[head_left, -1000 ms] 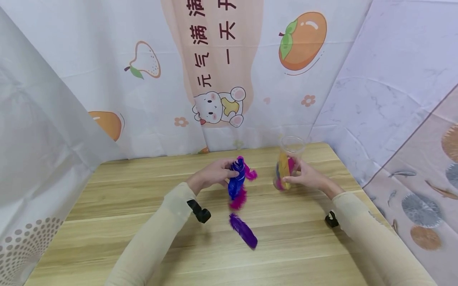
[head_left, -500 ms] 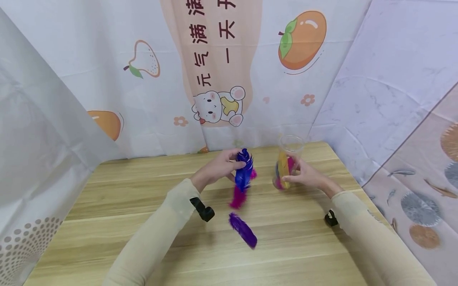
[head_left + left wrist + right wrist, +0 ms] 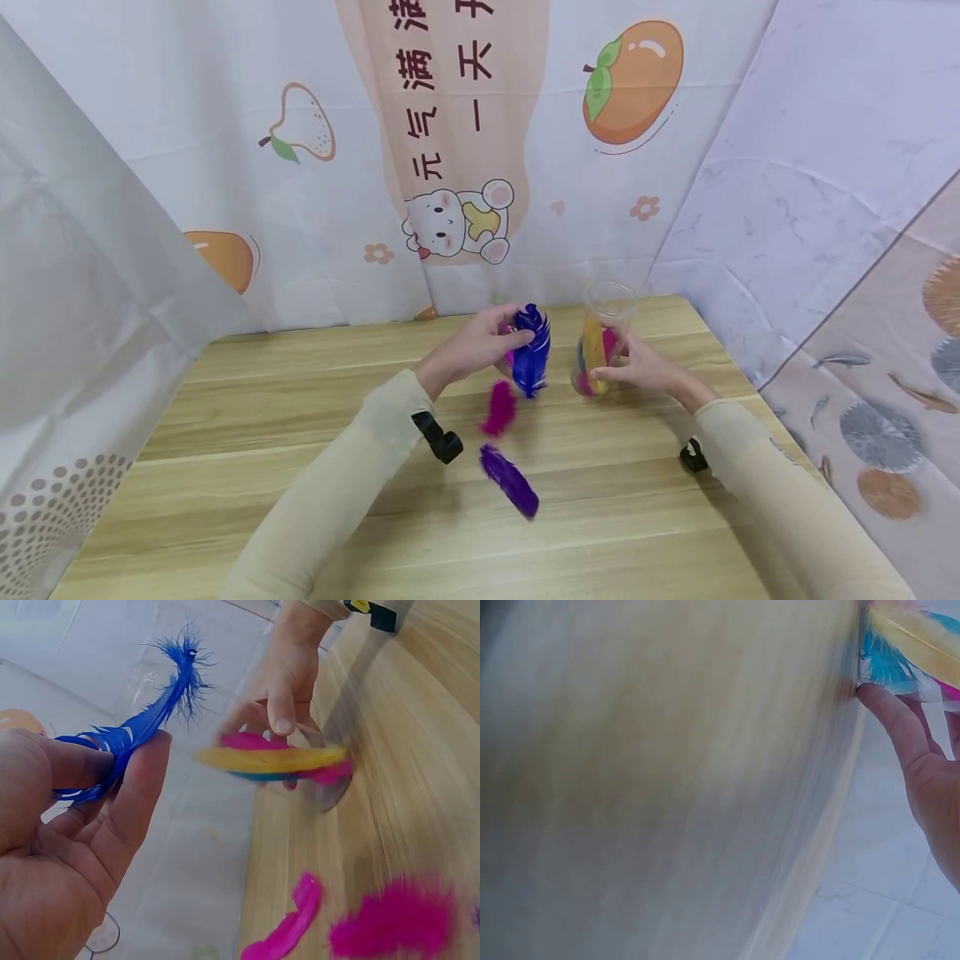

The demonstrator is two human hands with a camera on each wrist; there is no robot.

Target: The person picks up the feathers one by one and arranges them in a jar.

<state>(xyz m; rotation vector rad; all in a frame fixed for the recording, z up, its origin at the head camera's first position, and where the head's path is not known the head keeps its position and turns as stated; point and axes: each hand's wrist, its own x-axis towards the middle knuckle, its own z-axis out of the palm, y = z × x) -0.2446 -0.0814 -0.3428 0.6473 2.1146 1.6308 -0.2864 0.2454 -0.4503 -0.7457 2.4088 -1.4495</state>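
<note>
Between thumb and fingers, my left hand (image 3: pixel 480 342) pinches a blue feather (image 3: pixel 531 354) above the table, left of a clear cup (image 3: pixel 611 302). In the left wrist view the feather's frayed end points up and away from the hand. My right hand (image 3: pixel 645 365) grips the upright cup from its right side, low on its wall. Inside the cup are a yellow feather (image 3: pixel 595 354), a pink feather (image 3: pixel 610 342) and a teal-blue feather (image 3: pixel 889 664). The right wrist view catches only part of that hand and the cup.
On the wooden table (image 3: pixel 300 467) lie a magenta feather (image 3: pixel 498 408), a purple feather (image 3: pixel 510 482) nearer the front, and a curled pink feather (image 3: pixel 292 922) partly behind my left hand. A printed curtain (image 3: pixel 315 208) hangs along the table's back edge.
My left hand has lifted the blue feather and carried it right, towards the cup. The magenta feather beneath is now fully uncovered. My right hand and the cup stay in place.
</note>
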